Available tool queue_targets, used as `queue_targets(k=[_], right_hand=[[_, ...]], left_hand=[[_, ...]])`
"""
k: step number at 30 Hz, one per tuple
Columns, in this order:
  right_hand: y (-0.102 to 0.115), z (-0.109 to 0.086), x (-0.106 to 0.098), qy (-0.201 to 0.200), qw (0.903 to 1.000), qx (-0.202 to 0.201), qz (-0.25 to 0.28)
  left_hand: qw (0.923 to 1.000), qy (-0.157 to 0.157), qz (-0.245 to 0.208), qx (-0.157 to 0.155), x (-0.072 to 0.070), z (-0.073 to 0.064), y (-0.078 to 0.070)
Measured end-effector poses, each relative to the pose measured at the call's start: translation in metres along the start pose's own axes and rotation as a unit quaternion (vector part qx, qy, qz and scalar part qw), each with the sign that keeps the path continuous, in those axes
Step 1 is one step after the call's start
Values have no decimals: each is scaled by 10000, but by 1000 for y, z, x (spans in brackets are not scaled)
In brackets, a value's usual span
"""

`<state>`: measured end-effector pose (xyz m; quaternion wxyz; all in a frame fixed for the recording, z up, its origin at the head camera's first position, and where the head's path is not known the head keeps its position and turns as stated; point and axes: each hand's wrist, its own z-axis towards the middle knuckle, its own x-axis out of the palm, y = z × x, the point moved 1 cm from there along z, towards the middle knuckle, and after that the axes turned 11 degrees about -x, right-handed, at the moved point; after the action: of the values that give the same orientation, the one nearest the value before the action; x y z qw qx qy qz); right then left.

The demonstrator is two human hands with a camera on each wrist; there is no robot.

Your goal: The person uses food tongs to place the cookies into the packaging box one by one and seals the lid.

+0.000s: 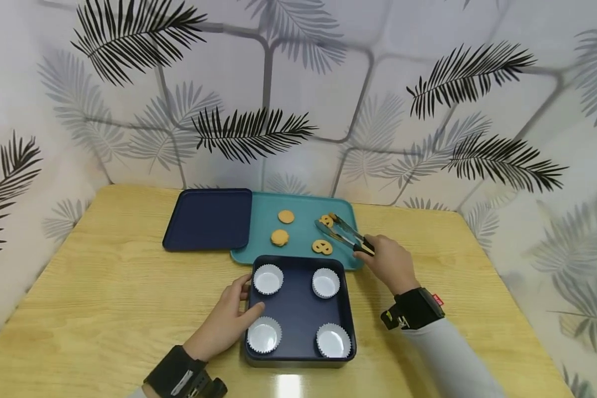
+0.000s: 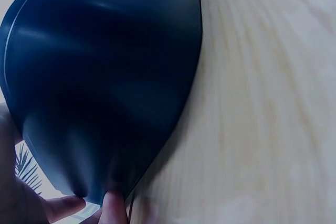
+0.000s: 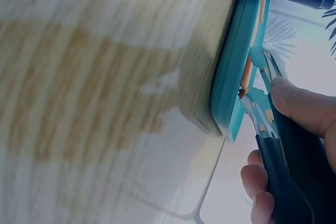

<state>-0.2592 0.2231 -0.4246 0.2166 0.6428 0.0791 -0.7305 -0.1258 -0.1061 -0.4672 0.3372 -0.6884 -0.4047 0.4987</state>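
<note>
Item: pretzel-shaped cookie (image 1: 326,221), one, golden; at the right of the teal tray (image 1: 258,250), towards its far edge, between the parted tips of the tongs. Whether the tips touch it I cannot tell from here. Probably light, stiff and brittle, liable to snap at its thin loops; best taken by the outer edges, with a soft squeeze.

Item: tongs (image 1: 342,239), metal arms, black handles. Likely light and springy, the metal ends perhaps slippery on a crumbly surface; the handles are the place to hold.

Right hand (image 1: 392,262): fingers curled about the handles, thumb laid along one of them.

Also on the teal tray: second pretzel-shaped cookie (image 1: 322,247), nearer the person; two round cookies (image 1: 280,237), one behind the other, to the left.

Item: navy box (image 1: 298,307), deep, rectangular, in front of the tray. It looks stiff and smooth; the side walls offer the surest hold.

Left hand (image 1: 229,316): grips the box's left wall, thumb over the rim, fingertips against the outside.

Within the box: four white fluted baking cups (image 1: 325,283), one towards each corner; seemingly thin and easily dented.

Surroundings: shallow navy tray (image 1: 209,218), overlapping the teal tray's left end; wood-grain table (image 1: 129,298); leaf-patterned wall covering (image 1: 303,88) behind.
</note>
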Motion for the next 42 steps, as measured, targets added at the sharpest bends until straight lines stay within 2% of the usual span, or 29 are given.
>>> queue_targets(k=[5,13,22,27,31,36,42], right_hand=[[-1,-11,3,-65,10000,54,-20],[-2,-6,5,-351,9993,-39,-106],[-3,-10,12,-833,9957,-273,-315],[-1,-10,6,-1017,9940,-353,-168],[3,-13,-5,-1177,9922,-400,21],[16,-22,-22,-1545,9854,-703,91],[36,-34,-37,-2106,9677,-1384,12]], left_hand=[[10000,33,-63,4,5,-1,5],[9999,-105,3,14,1,1,2],[10000,-58,-76,-8,2,0,1],[9999,-125,-17,-12,1,1,3],[9999,-130,-28,-12,0,0,2],[9999,-102,-58,-49,0,0,2],[9999,-95,-78,-65,0,1,1]])
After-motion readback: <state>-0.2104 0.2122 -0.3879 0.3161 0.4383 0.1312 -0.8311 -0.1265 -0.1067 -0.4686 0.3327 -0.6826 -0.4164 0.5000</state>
